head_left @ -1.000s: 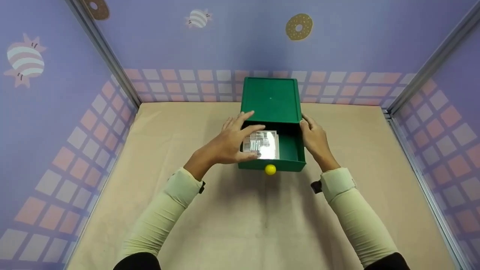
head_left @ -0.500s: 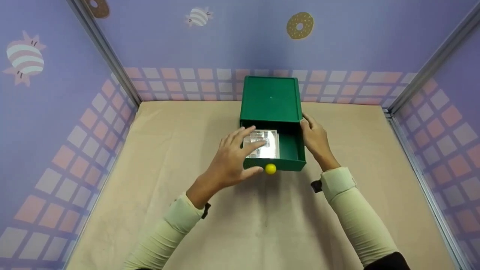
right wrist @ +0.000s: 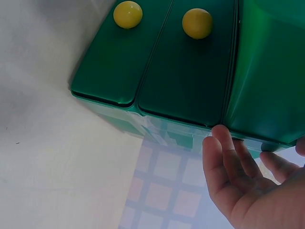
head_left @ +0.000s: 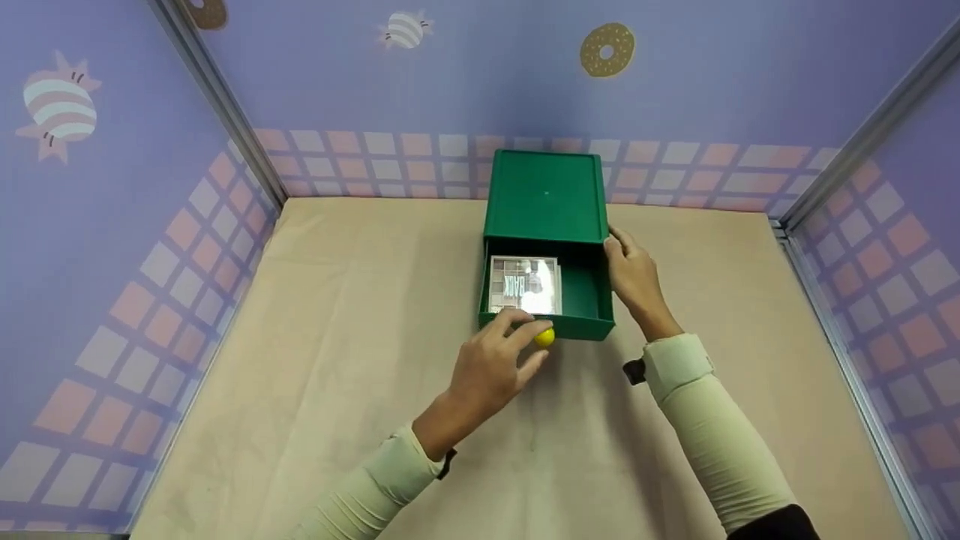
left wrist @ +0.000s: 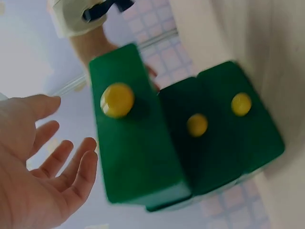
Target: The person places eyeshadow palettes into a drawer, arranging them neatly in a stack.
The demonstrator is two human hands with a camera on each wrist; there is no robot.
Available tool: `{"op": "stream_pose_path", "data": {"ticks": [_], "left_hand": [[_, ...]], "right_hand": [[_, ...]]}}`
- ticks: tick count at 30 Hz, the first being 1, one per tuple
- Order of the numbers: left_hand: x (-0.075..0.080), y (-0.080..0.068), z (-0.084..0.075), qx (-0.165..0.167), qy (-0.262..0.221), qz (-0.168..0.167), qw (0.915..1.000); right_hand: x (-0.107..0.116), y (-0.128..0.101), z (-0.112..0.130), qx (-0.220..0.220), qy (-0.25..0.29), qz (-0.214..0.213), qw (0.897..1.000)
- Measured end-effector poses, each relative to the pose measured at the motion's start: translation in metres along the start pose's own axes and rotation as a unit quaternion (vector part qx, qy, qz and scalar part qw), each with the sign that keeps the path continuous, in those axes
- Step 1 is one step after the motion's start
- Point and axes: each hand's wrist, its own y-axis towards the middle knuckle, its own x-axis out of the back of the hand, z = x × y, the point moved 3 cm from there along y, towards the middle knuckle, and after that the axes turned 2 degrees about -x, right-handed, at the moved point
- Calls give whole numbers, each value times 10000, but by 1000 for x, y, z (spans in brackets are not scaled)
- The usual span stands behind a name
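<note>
A green drawer cabinet [head_left: 546, 195] stands against the back wall, its top drawer [head_left: 589, 328] pulled out towards me. Inside the drawer's left part lies a flat clear square case [head_left: 525, 285] with white lettering and a bright glare. My left hand [head_left: 491, 367] is at the drawer front, fingers spread and loosely bent around the yellow round knob [left wrist: 117, 100]. In the left wrist view a gap shows between that hand and the knob. My right hand [head_left: 636, 281] rests against the cabinet's right side, its fingertips [right wrist: 221, 131] touching the side wall near the drawer.
Two lower drawers [right wrist: 176, 71] with yellow knobs sit closed beneath the top one. A beige cloth [head_left: 360, 315] covers the table. Patterned panels in metal frames [head_left: 225, 97] enclose the back and both sides.
My left hand has moved from above the clear case, down and right towards the yellow knob. The right hand, the cabinet and the pulled-out drawer stay about where they were.
</note>
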Motion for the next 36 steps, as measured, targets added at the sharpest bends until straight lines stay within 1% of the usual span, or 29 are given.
{"op": "stream_pose_path", "data": {"ticks": [4,8,11,16,21,30,36], "left_hand": [[-17,-3,-2,213,-45,139,9997],[-29,-4,-2,214,33,63,9997],[-33,-4,-2,192,33,-32,9998],[-37,-3,-1,143,-50,-235,9996],[-37,-1,0,-30,-41,-409,9992],[-38,4,1,-181,76,-403,9990],[-41,12,6,-197,136,-454,9987]], "right_hand": [[1,0,0,-4,-16,-12,10000],[0,-1,-1,-19,-31,2,10000],[0,-2,-2,-69,-19,12,10000],[1,-2,-1,-46,-40,44,10000],[1,0,-1,33,-23,7,10000],[2,0,0,-32,72,38,10000],[2,-1,-1,-80,123,100,9998]]}}
